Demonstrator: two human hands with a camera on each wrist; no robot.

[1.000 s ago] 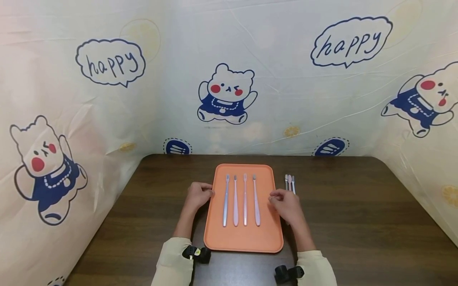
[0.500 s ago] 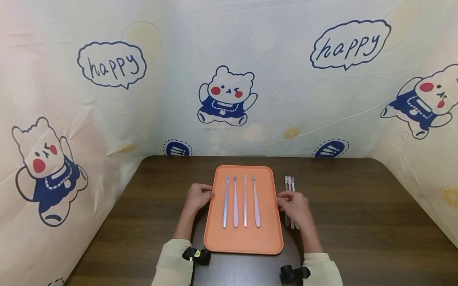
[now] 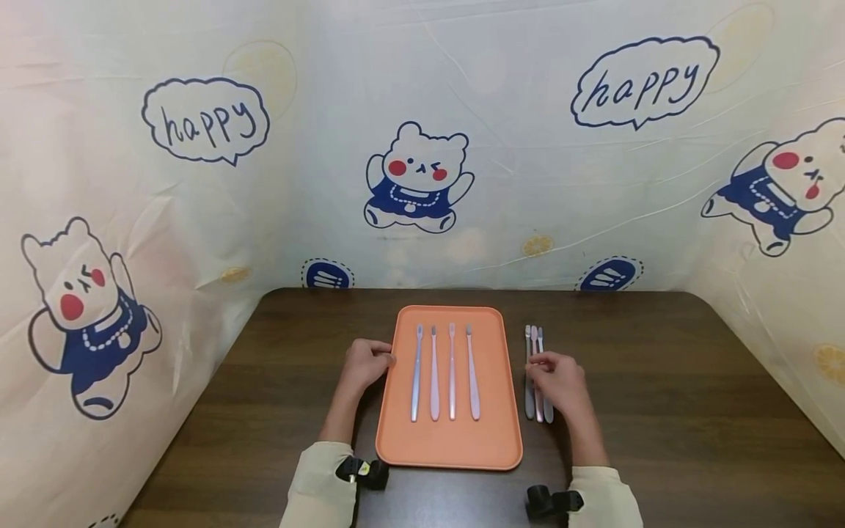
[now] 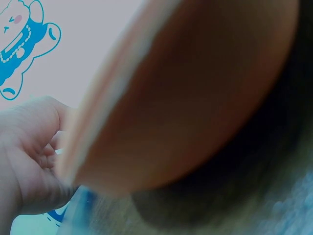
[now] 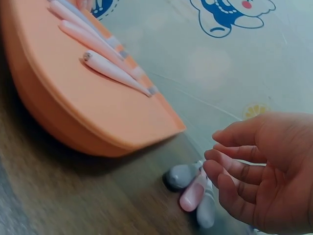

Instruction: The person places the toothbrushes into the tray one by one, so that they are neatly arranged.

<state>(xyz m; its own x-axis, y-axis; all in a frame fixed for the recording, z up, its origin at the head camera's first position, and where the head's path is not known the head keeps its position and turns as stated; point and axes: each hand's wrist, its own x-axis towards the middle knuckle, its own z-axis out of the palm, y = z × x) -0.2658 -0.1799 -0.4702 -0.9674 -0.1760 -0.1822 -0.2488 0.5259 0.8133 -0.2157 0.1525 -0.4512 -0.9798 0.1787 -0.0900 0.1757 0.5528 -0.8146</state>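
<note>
On my head view I read "happy" twice, handwritten in dark blue on the patterned sheet (image 3: pixel 528 183): once inside the left speech bubble (image 3: pixel 205 121), once inside the right speech bubble (image 3: pixel 645 82). Two blue ovals (image 3: pixel 328 273) lower down carry white strokes that I can't read as letters.

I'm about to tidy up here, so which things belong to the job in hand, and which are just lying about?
Seemingly part of the job:
orange tray, left hand at its edge
four toothbrushes on the tray
three toothbrushes beside it, near the right hand

Just around it:
table
printed backdrop
wrist cameras
</note>
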